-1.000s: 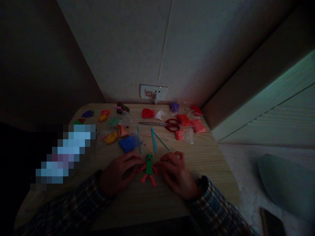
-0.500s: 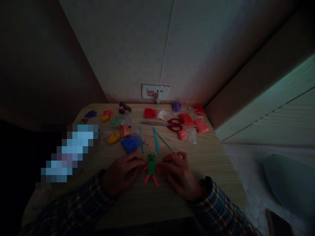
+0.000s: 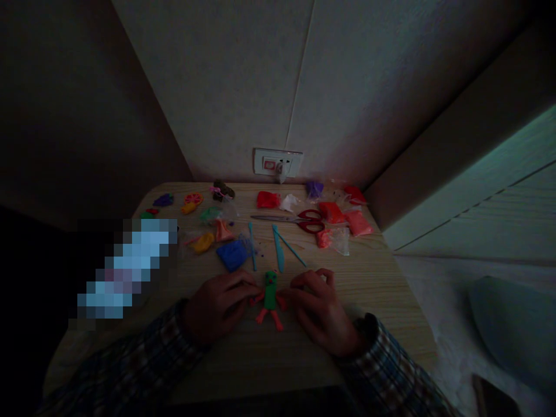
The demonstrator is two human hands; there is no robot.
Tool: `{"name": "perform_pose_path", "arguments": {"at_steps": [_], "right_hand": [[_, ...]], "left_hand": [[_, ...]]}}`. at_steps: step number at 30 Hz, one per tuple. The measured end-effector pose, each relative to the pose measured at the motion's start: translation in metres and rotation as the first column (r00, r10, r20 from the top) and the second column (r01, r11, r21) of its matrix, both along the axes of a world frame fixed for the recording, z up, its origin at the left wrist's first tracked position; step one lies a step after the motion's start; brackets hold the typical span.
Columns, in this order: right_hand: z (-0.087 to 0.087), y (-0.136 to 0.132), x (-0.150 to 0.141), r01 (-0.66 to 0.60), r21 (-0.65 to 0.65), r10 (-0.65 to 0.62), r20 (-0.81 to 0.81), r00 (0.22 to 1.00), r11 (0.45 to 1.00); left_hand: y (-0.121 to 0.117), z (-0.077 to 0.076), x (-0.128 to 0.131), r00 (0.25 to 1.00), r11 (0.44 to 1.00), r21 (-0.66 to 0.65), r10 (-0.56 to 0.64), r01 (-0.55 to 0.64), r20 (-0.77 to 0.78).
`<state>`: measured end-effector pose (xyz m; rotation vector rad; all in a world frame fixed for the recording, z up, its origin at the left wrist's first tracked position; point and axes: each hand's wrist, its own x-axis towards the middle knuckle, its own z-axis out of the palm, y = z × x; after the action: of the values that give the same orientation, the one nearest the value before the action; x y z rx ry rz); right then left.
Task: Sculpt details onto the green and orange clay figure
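A small clay figure (image 3: 270,296) with a green body and head and orange-pink arms and legs lies on the wooden table between my hands. My left hand (image 3: 219,304) has its thumb and fingertips closed at the figure's left-side arm. On the other side, the fingertips of my right hand (image 3: 319,310) are pinched at the right-side arm. Just beyond the figure's head lie a blue modelling knife (image 3: 278,249) and two thin blue sticks, one of them a clay tool (image 3: 252,246). The light is dim, so the exact finger contact is hard to see.
Red-handled scissors (image 3: 310,220) lie behind the tools. A blue clay packet (image 3: 232,255), an orange packet (image 3: 332,212) and several other clay bags spread across the back. Small clay pieces, such as a brown one (image 3: 223,189), sit back left. A wall socket (image 3: 278,163) is above. A pixelated bright patch (image 3: 130,266) covers the left.
The whole view has shifted slightly, with everything a little further right. Both hands stay at the clay figure's arms, with no clear movement of the figure on the table.
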<state>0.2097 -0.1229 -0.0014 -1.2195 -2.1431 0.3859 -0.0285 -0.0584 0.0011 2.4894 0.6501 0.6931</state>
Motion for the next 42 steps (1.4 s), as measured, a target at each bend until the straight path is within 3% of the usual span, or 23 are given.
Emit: {"name": "perform_pose_path", "arguments": {"at_steps": [17,42], "right_hand": [[0.0022,0.0002,-0.0002,-0.005,0.022,0.004,0.033,0.999,1.000],[0.0029,0.0006,-0.0031,0.043,-0.071,-0.047,-0.045,0.998,0.997]], "left_hand": [[0.0010,-0.0038,-0.0038,0.999,0.996,0.085,0.003,0.001,-0.046],[0.0004,-0.0015,0.0008,0.998,0.996,-0.086,0.008,-0.014,-0.070]]}}
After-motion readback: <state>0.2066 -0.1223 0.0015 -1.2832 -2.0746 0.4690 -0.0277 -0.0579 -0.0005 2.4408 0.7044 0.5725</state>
